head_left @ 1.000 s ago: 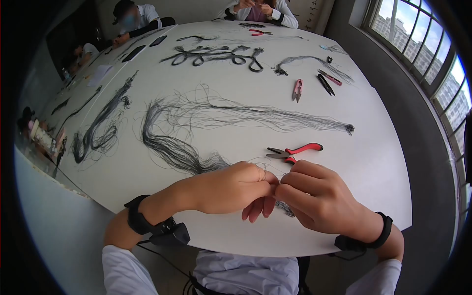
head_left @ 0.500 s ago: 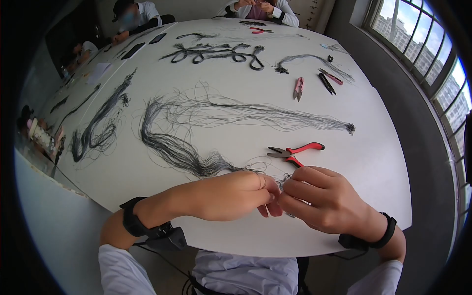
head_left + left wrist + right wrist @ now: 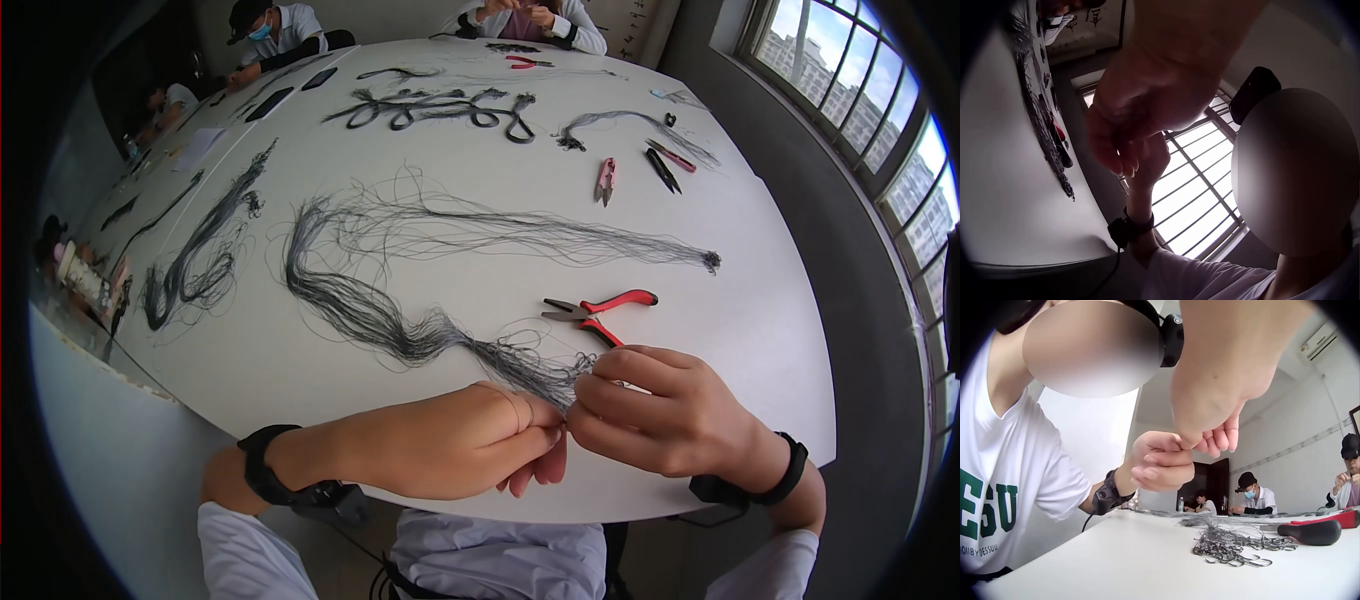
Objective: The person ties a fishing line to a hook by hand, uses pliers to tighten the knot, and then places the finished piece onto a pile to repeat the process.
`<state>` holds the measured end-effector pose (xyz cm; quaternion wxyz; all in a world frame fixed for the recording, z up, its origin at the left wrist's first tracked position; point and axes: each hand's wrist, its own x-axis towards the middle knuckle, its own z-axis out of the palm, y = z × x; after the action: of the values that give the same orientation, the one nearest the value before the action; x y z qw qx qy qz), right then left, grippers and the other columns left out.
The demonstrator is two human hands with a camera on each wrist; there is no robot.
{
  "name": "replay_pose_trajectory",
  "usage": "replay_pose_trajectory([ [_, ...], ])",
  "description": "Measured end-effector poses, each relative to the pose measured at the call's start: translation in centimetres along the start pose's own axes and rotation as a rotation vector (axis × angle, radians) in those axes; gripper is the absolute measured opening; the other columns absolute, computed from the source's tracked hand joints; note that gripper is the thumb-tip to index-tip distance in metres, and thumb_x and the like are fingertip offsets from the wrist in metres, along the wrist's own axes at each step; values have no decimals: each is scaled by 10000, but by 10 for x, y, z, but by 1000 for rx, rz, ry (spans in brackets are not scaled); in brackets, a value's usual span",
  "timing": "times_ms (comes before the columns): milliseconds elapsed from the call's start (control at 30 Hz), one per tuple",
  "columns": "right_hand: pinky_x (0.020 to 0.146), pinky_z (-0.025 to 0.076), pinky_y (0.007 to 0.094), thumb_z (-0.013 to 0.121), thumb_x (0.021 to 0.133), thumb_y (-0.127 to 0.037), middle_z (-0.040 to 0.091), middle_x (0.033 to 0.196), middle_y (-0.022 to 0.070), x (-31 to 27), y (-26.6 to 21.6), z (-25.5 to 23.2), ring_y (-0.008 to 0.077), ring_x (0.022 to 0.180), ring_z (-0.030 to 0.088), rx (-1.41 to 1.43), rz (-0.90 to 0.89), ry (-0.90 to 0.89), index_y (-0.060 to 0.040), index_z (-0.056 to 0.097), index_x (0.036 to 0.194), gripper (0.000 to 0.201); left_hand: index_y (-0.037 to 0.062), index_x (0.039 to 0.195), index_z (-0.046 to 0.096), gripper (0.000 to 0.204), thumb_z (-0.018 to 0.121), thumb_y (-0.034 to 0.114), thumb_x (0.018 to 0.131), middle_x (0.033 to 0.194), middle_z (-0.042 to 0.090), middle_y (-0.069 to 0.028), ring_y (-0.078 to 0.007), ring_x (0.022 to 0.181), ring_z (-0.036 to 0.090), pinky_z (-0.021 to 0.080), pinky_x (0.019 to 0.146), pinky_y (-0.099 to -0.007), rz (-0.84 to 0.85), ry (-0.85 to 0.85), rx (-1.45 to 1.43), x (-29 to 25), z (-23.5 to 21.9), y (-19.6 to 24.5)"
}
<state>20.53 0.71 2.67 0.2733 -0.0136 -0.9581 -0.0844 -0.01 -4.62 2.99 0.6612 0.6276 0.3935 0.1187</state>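
My left hand (image 3: 480, 440) and right hand (image 3: 660, 410) meet fingertip to fingertip above the front of the white table (image 3: 420, 475). Both pinch at a thin fishing line, and a fine strand crosses the back of the left fingers. What sits right between the fingertips is too small and hidden to tell. Just behind the hands lies the end of a dark bundle of fishing lines (image 3: 390, 325). In the right wrist view that end shows as a heap of fish hooks (image 3: 1229, 547). Pliers (image 3: 625, 298) with red and black handles lie partly behind the right hand.
Pink thread snips (image 3: 606, 182), black snips (image 3: 663, 172) and more line bundles (image 3: 210, 240) are spread farther back. Looped dark bundles (image 3: 440, 110) and two phones (image 3: 270, 104) lie toward the far side. Other people (image 3: 280, 30) sit round the table. A barred window (image 3: 850, 80) is at right.
My left hand has come down toward the table's front edge, uncovering the end of the line bundle. The right hand has shifted slightly right, still pinching. The pliers have stayed in place.
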Motion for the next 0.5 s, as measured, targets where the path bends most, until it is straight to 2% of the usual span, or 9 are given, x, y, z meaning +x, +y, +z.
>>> replay_pose_trajectory([
  [267,611,494,268,615,616,-93,540,816,36,-6,4,-1,164,763,542,100,21,-5,-53,548,760,163,-15,880,587,310,336,134,986,750,597,-32,-59,601,499,429,593,-204,17,-29,-41,1,1,2],
  [500,637,509,277,614,635,-85,572,856,58,-8,7,4,182,799,575,79,20,18,-40,554,787,169,2,816,574,321,343,146,986,688,562,-5,-46,559,469,403,542,-196,101,90,-5,8,6,-12],
])
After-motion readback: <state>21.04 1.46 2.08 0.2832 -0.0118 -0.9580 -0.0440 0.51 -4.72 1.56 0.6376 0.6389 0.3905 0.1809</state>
